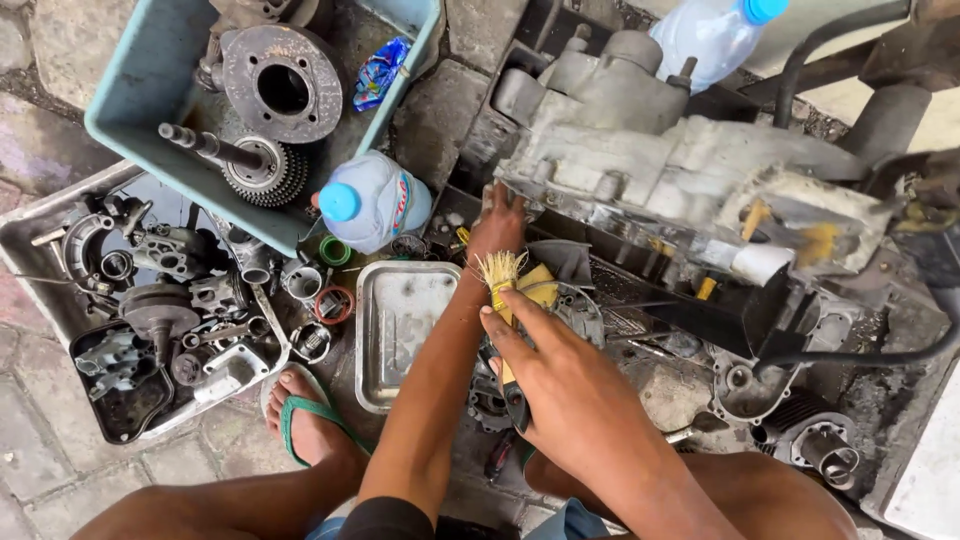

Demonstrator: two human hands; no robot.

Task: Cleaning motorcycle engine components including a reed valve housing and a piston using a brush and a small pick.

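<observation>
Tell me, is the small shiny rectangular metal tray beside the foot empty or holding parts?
Empty: the small shiny rectangular metal tray shows only bare metal inside.

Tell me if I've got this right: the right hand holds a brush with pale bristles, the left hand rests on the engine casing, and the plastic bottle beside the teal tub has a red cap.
Not quite. The head view shows the plastic bottle beside the teal tub has a blue cap, not red. The rest holds: the right hand holds the brush with pale bristles, and the left hand rests on the engine casing.
</observation>
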